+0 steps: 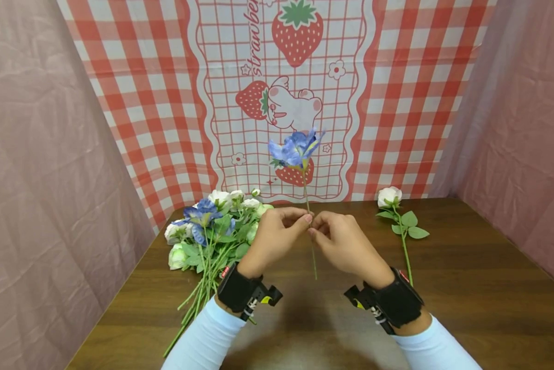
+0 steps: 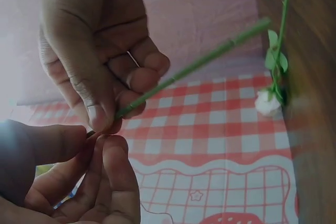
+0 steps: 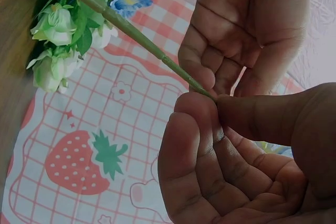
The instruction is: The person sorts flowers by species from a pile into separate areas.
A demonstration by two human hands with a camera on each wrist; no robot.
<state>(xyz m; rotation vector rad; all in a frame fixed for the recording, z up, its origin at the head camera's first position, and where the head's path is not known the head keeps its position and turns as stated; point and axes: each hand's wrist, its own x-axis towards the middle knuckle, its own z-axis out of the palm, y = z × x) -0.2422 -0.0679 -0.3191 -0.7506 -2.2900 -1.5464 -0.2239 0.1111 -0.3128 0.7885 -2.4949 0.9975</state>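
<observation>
An artificial blue flower (image 1: 296,148) stands upright above the table, its petals in front of the strawberry backdrop. My left hand (image 1: 279,231) pinches its thin green stem between thumb and fingertips. Just below, my right hand (image 1: 348,244) also pinches the stem, the fingertips of both hands close together. The stem's lower end (image 1: 315,270) hangs below the hands. In the left wrist view the green stem (image 2: 194,66) sticks out from the right hand's pinch; the right wrist view shows the same stem (image 3: 136,38) running out past the curled fingers.
On the table's left lies a bundle of white, pale green and blue flowers (image 1: 212,221), its long stems toward the front. A single white rose (image 1: 390,197) with green leaves lies at the right. The brown wooden table (image 1: 466,288) meets a red-checked strawberry cloth (image 1: 159,103) behind.
</observation>
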